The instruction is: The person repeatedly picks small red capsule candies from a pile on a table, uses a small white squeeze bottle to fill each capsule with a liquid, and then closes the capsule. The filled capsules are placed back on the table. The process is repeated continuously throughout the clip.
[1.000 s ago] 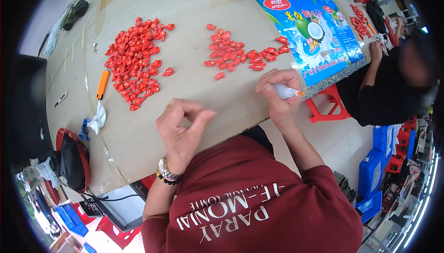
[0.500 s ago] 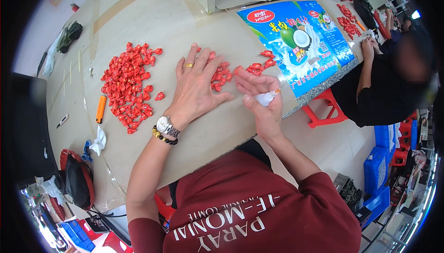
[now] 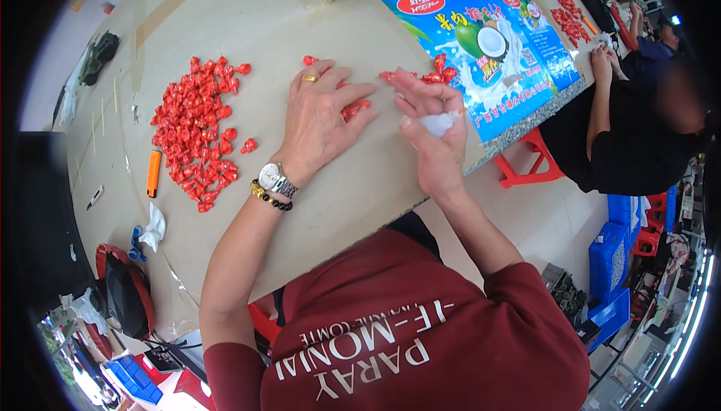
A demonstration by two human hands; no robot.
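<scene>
In the head view, the left hand (image 3: 324, 119), a second ago raised away from the pieces near the table's front edge, is now laid palm down over a small cluster of glossy red, knobbly pieces (image 3: 354, 110). Its fingers are spread and slightly bent; whether any piece is pinched beneath them cannot be told.

The right hand (image 3: 438, 152) has been brought to the far right side of that cluster and turned partly palm up. A small white squeeze bottle with an orange tip (image 3: 439, 123) is held between its thumb and palm, while the other fingers are extended, close together, beside a few more red pieces (image 3: 443, 73). Contact there cannot be made out.

With this change, the red pieces appear to be handled from both sides, and the bottle seems merely kept in the palm.

To the left, a larger heap of the same red pieces (image 3: 191, 114) lies untouched on the beige-covered table (image 3: 263, 54), with an orange-handled cutter (image 3: 154, 173) just beside it. To the right, a blue printed sheet with a coconut picture (image 3: 488, 54) lies flat.
</scene>
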